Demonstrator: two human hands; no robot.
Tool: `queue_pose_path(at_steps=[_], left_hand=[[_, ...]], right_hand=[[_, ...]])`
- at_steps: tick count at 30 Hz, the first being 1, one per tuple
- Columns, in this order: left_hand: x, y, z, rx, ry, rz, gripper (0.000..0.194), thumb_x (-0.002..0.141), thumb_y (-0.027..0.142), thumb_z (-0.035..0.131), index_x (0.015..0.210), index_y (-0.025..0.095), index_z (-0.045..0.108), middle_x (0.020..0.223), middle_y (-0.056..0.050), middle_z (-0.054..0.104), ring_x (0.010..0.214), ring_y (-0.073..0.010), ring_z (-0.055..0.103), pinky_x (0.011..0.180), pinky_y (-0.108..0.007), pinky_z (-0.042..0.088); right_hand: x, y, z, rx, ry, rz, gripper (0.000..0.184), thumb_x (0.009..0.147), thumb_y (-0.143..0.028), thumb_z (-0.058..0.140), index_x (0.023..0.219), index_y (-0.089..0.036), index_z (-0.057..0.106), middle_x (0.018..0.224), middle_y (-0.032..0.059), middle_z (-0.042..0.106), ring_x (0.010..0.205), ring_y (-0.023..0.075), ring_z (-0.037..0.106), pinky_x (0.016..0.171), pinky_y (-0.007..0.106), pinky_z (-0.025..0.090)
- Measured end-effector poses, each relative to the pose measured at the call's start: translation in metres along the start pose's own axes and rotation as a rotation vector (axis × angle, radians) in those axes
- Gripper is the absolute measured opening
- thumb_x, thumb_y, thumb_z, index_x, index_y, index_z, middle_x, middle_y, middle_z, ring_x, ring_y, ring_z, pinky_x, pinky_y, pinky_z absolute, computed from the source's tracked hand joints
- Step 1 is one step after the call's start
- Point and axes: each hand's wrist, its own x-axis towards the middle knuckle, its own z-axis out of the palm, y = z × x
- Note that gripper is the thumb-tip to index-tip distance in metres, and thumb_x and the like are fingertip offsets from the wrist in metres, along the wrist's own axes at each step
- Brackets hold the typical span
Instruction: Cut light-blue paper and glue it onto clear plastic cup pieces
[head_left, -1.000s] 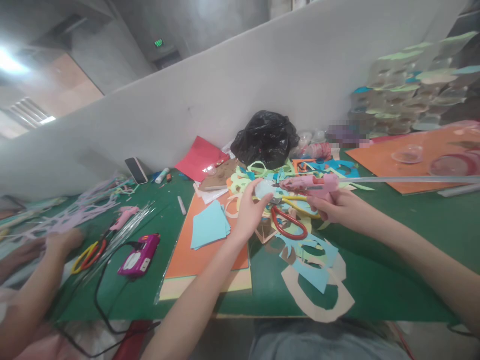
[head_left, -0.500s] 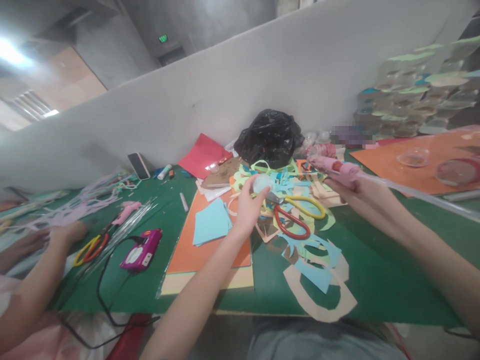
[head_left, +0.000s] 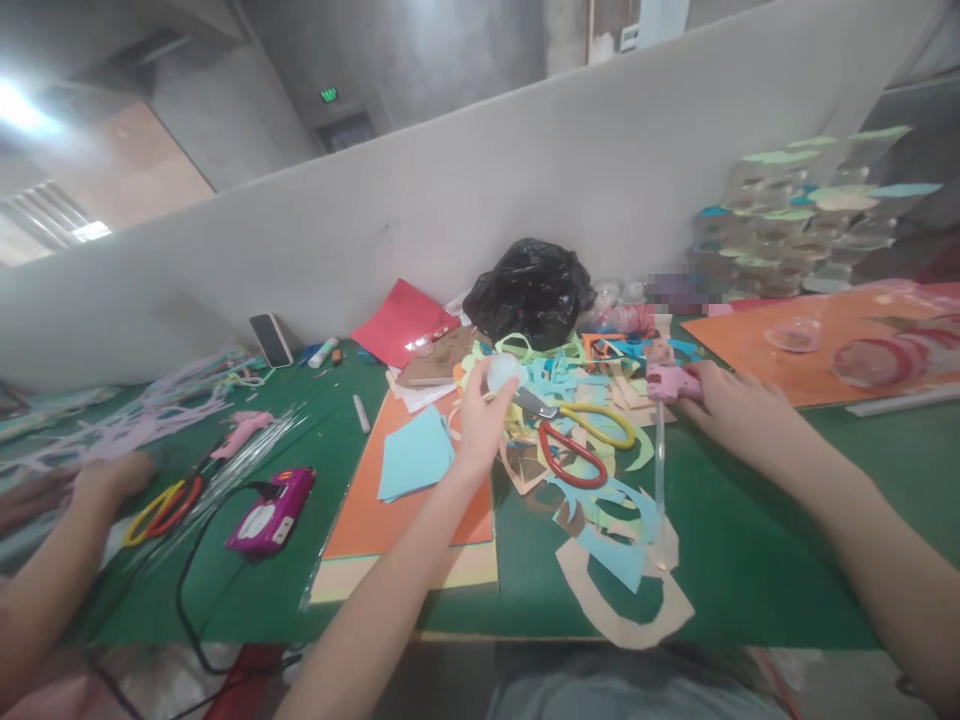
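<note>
My left hand (head_left: 480,425) is raised over the paper scraps, its fingers pinched round a small pale round piece (head_left: 501,372). My right hand (head_left: 724,400) grips a pink glue gun (head_left: 670,382) low over the green table (head_left: 750,560). A clear glue stick (head_left: 660,470) sticks out of the gun toward me. Between my hands lie red-handled scissors (head_left: 574,455) and yellow-handled scissors (head_left: 600,425) on a heap of coloured paper cut-outs (head_left: 570,370).
Orange card with light blue sheets (head_left: 415,455) lies left of centre. A magenta glue gun (head_left: 271,510) with a black cord lies at the left, near another person's hand (head_left: 112,475). A black bag (head_left: 529,285), phone (head_left: 262,340) and grey partition stand behind. Orange sheet (head_left: 780,345) far right.
My right hand has brought the pink glue gun down from in front of me to the table, its glue stick swinging from pointing right to pointing toward me. The left hand stays raised.
</note>
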Motion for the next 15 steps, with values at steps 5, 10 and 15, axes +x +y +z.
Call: queue_pose_path(at_steps=[5, 10, 15], left_hand=[[-0.003, 0.000, 0.001, 0.031, -0.030, -0.019, 0.045, 0.087, 0.034, 0.064, 0.130, 0.022, 0.056, 0.138, -0.009, 0.060, 0.129, -0.0239, 0.056, 0.107, -0.035, 0.044], [-0.005, -0.001, 0.001, 0.090, -0.031, -0.011, 0.047, 0.087, 0.036, 0.064, 0.131, 0.022, 0.055, 0.143, -0.011, 0.056, 0.131, -0.0239, 0.054, 0.107, -0.035, 0.044], [-0.006, -0.002, 0.002, 0.080, -0.062, -0.012, 0.049, 0.087, 0.038, 0.065, 0.132, 0.023, 0.054, 0.138, -0.011, 0.059, 0.121, -0.0242, 0.060, 0.101, -0.037, 0.048]], right_hand=[[-0.004, 0.004, 0.019, -0.058, 0.021, 0.000, 0.034, 0.102, -0.034, 0.037, 0.124, -0.014, 0.051, 0.119, 0.0169, 0.066, 0.110, 0.0364, 0.057, 0.086, 0.046, 0.043], [-0.007, 0.013, 0.035, -0.129, 0.046, -0.036, 0.029, 0.098, -0.032, 0.044, 0.115, -0.014, 0.059, 0.110, 0.0190, 0.066, 0.101, 0.0371, 0.061, 0.082, 0.049, 0.047], [-0.012, 0.019, 0.011, -0.176, 0.126, -0.128, 0.020, 0.095, -0.028, 0.046, 0.102, -0.020, 0.064, 0.101, 0.0187, 0.066, 0.096, 0.0388, 0.061, 0.081, 0.054, 0.047]])
